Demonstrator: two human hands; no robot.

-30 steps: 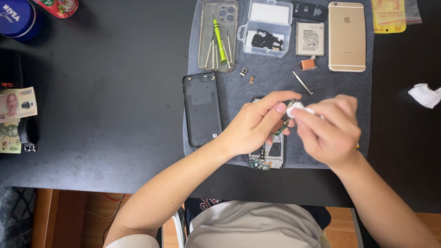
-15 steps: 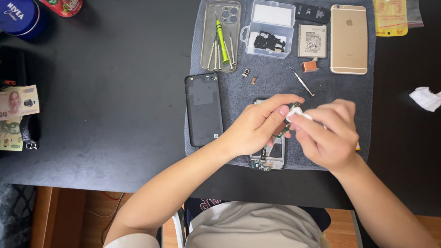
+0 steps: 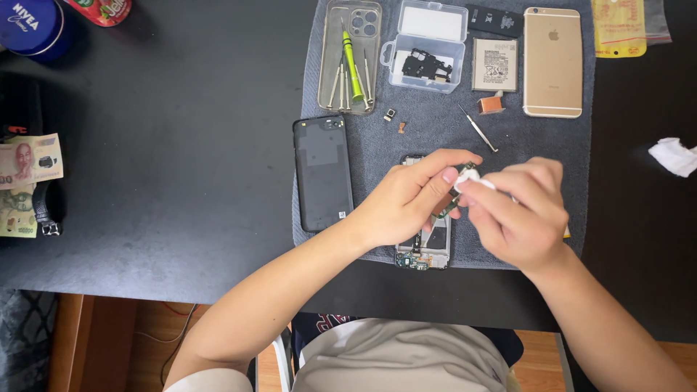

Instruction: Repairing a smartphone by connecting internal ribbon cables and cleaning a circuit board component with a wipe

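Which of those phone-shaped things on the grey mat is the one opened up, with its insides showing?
The opened phone under the hands, circuitry exposed at its bottom end. The gold phone and black back cover lie closed and flat.

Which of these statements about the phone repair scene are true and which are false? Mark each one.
1. The left hand holds a small green circuit board. True.
2. The right hand presses a white wad to the board. True.
3. The green screwdriver lies in the clear plastic box. False: it lies in the clear phone case.
4. The gold phone lies face up. False: its back faces up.
5. The tweezers lie on the grey mat. True.
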